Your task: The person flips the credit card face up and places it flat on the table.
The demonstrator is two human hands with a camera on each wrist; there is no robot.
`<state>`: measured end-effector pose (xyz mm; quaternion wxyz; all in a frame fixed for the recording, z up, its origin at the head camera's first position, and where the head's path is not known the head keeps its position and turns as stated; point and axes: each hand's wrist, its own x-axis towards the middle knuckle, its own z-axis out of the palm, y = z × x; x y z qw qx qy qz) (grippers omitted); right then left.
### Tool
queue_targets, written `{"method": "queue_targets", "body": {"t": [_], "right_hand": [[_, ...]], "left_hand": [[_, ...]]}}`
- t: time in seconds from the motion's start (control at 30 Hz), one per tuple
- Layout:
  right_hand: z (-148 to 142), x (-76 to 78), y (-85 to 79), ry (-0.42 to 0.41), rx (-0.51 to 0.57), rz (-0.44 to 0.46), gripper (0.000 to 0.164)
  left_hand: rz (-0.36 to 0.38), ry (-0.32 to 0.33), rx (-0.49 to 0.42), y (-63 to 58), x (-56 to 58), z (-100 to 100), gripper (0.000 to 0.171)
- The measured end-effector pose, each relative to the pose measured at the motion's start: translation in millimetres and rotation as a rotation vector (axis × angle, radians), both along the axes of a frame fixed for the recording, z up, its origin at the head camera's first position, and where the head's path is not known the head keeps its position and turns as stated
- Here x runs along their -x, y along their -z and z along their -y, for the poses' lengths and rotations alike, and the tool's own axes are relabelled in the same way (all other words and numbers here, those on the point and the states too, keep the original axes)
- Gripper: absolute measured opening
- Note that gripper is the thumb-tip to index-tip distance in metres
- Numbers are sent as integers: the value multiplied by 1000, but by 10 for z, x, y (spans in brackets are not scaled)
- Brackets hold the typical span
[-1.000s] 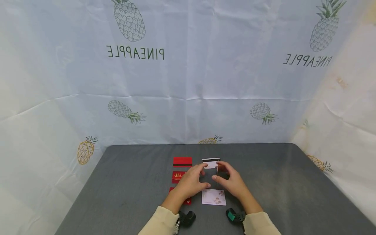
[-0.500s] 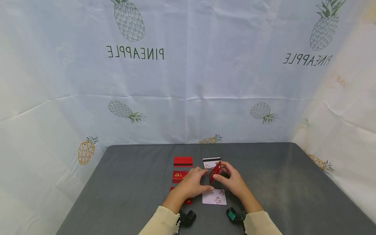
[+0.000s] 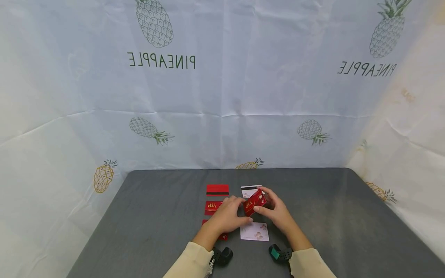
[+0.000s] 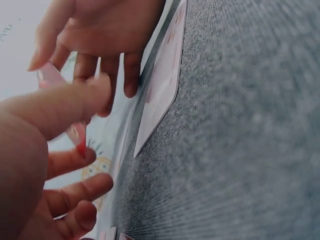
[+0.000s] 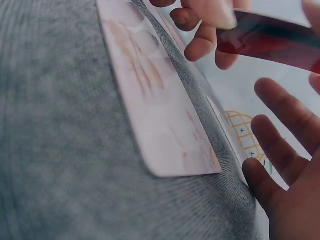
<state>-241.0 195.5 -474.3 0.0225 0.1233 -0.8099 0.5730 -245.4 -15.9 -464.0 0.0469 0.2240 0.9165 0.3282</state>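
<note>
A red VIP card (image 3: 255, 202) is held tilted above the table, pinched between the thumb and fingers of my right hand (image 3: 278, 212). Its dark red face (image 5: 270, 40) shows in the right wrist view. My left hand (image 3: 226, 216) is at the card's left end, its index finger close to the corner; whether it touches is unclear. The left thumb (image 4: 75, 100) stands apart from the fingers. Under the hands lies a pale pink flowered card (image 3: 254, 231). A white card with a black stripe (image 3: 247, 191) lies behind the held card, partly covered.
Left of the hands, a red striped card (image 3: 217, 190), a red VIP card (image 3: 211, 207) and another red card (image 3: 223, 236) lie in a column; the left hand and forearm hide parts of the nearer two. A pineapple-printed cloth (image 3: 222, 143) hangs behind the grey table (image 3: 167, 216).
The right hand has turned the red card from edge-on to showing its VIP face, its lower end swinging left toward the left hand. The left hand has barely moved.
</note>
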Motion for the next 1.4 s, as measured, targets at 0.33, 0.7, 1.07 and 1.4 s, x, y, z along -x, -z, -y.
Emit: {"method": "queue_targets", "body": {"t": [0.33,0.7,1.07,1.4], "right_hand": [[14,36,43,82,-211,21,78],[-1,111,87,130,-462,-13,68],[4,97,73,116,-517,10,67],[10,101,103,122,-535,17,60]], "left_hand": [[-40,-111,65,-12,21,9,61],[-52,-114,158,-9,31,19,61],[-63,-116,163,13,57,9,61],[-44,-116,180,32,54,13,63]]}}
